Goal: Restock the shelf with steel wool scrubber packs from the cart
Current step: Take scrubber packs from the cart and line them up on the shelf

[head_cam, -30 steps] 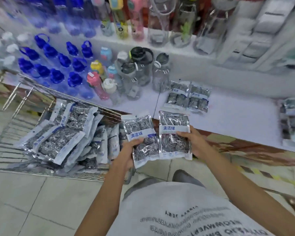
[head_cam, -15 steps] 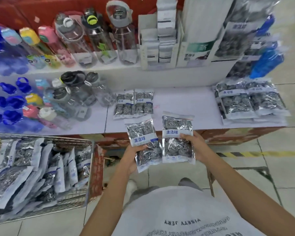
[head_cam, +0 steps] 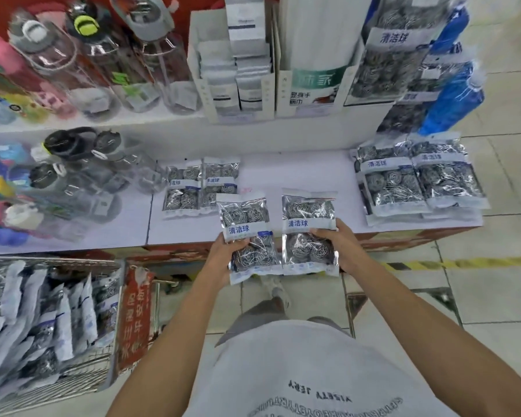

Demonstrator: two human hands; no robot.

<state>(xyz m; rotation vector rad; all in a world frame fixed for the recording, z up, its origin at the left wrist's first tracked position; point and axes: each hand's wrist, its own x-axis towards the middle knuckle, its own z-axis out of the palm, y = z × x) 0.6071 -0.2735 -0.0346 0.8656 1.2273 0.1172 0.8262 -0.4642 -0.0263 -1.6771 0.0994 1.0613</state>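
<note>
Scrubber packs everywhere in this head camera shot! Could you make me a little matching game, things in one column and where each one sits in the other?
Things:
1. pack with the tilted label
2. pack held straight
3. small pair of packs
4. big stack of packs

Places:
A. lying on the white shelf, at its right end
B. in the right hand
C. lying on the shelf beside the clear bottles
D. in the left hand

Pairs: 1-D, 2-B, 3-C, 4-A
</note>
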